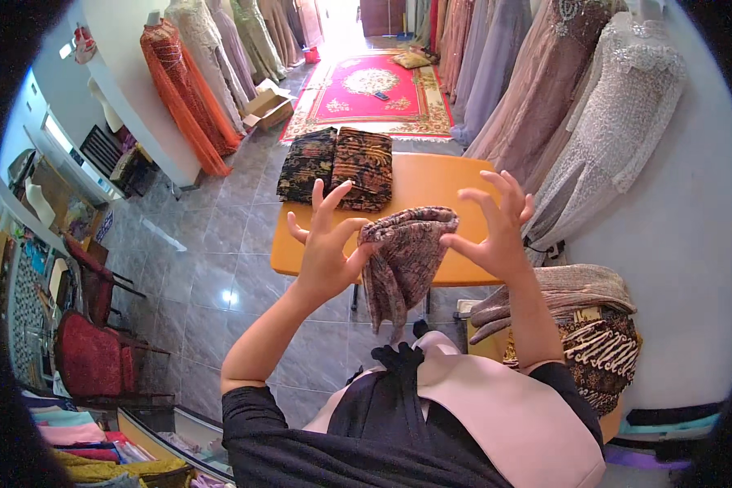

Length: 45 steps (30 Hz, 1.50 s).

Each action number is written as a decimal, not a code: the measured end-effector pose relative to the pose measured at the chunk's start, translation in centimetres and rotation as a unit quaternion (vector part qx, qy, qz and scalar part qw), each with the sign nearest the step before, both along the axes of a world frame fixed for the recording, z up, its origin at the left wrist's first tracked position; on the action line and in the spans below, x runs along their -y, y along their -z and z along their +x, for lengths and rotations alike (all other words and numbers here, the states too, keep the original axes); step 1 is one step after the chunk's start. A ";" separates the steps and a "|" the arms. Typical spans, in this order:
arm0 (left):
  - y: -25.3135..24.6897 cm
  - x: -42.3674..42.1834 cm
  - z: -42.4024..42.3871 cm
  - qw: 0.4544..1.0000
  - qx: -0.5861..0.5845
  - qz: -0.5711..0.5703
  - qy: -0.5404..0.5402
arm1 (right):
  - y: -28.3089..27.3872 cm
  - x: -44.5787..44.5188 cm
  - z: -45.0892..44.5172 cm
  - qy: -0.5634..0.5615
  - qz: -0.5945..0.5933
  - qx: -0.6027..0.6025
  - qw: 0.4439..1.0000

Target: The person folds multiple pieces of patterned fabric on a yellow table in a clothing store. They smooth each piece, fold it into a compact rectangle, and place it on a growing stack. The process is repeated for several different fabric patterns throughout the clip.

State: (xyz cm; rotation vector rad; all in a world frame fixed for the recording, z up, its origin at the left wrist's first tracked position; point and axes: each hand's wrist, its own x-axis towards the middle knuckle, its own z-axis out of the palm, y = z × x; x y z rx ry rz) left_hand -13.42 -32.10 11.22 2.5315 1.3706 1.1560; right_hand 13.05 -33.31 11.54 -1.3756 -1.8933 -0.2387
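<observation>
A crinkled, pink-brown patterned cloth (412, 256) hangs in folds in front of my body, its gathered rim uppermost and a loose end drooping at its lower left. My left hand (329, 250) pinches the upper left corner between thumb and index finger, the other fingers spread. At the cloth's upper right edge is my right hand (497, 232); its thumb tip meets or nearly meets the fabric, while the index finger stands apart from the thumb. Beyond the hands, two folded dark patterned cloths (308, 165) (364, 165) lie side by side on an orange table (335, 235).
More folded patterned cloths (601, 348) are stacked at the right, below a draped beige cloth (573, 287). Gowns on mannequins (622, 104) line both sides. Behind the table are a red rug (341, 85) and an open cardboard box (270, 108). Red chairs (91, 360) stand at left.
</observation>
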 end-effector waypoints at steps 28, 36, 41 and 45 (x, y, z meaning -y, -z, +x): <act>2.1 -0.5 -0.3 0.971 -0.052 0.191 0.136 | 3.1 4.1 -0.7 -0.043 -0.108 -0.079 0.990; 2.1 0.1 1.1 0.970 -0.021 0.183 0.157 | 3.0 7.2 0.2 -0.005 -0.135 -0.104 0.985; 3.8 -0.4 2.7 0.977 -0.016 0.107 0.186 | 2.7 8.4 1.0 0.005 -0.216 -0.073 0.974; 4.0 -0.9 4.0 0.978 -0.018 0.065 0.197 | 3.0 8.6 1.3 0.064 -0.183 -0.031 0.980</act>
